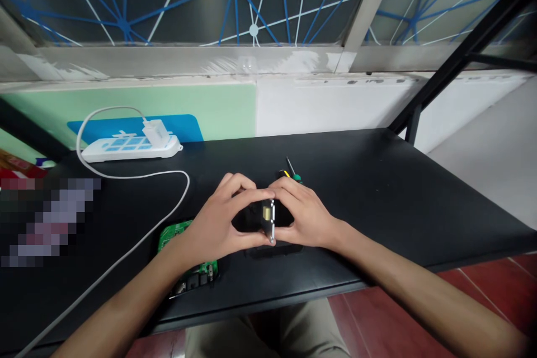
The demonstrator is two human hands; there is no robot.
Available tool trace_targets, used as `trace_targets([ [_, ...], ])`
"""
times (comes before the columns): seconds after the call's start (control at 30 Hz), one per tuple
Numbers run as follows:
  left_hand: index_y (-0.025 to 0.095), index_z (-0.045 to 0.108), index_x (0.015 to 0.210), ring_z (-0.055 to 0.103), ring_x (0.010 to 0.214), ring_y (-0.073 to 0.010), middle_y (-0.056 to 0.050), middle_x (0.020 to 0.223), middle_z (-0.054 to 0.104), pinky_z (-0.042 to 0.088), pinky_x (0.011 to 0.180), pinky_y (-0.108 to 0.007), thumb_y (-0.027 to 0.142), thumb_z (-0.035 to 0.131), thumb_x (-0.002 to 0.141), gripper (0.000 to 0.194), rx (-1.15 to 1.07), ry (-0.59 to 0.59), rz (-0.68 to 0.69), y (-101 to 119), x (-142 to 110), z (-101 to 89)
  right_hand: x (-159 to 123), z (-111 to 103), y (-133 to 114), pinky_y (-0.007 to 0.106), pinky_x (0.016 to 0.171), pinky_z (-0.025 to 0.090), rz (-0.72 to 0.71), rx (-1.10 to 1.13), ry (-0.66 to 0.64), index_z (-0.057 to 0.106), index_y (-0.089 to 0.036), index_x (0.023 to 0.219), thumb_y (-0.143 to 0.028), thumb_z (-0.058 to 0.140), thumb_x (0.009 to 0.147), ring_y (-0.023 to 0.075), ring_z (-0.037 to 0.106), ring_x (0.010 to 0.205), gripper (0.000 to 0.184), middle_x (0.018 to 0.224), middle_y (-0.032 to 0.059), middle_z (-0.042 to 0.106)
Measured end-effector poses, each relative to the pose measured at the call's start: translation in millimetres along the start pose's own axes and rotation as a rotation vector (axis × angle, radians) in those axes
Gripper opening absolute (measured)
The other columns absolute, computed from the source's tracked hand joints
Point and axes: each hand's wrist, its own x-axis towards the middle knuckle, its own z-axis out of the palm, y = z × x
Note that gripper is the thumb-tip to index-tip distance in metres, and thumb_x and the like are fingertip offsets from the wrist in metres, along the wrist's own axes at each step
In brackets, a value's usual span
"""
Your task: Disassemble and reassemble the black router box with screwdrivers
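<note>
Both my hands meet over the middle of the black table (pixel 377 190). My left hand (pixel 222 218) and my right hand (pixel 302 212) are closed together on a small black device (pixel 268 218) with a silver edge and a yellow part showing between the fingertips. Under my left wrist lies a green circuit board (pixel 176 235), partly hidden. Just beyond my right hand a screwdriver (pixel 292 170) with a green and yellow handle lies on the table. A dark flat piece (pixel 274 250) sits below the hands.
A white power strip (pixel 130 145) with a white plug lies at the back left, its white cable (pixel 168 210) looping across the table toward the front left. A blurred patch covers the far left. The table's front edge runs just below my wrists.
</note>
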Motion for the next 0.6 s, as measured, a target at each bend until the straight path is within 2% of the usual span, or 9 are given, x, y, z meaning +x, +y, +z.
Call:
trace_targets([
  [0.6,0.026,0.056,0.131,0.057,0.103,-0.0214,-0.004,0.114,0.061,0.049,0.089,-0.034,0.035,0.084,0.087,0.053,0.034,0.099,-0.005,-4,1,-6.7,-1,-11,10,0.041,0.080,0.063,0.108,-0.053,0.007,0.058,-0.021,0.131,-0.048,0.075,0.086,0.0227,0.068,0.097,0.055,0.109,0.0095,0.067],
])
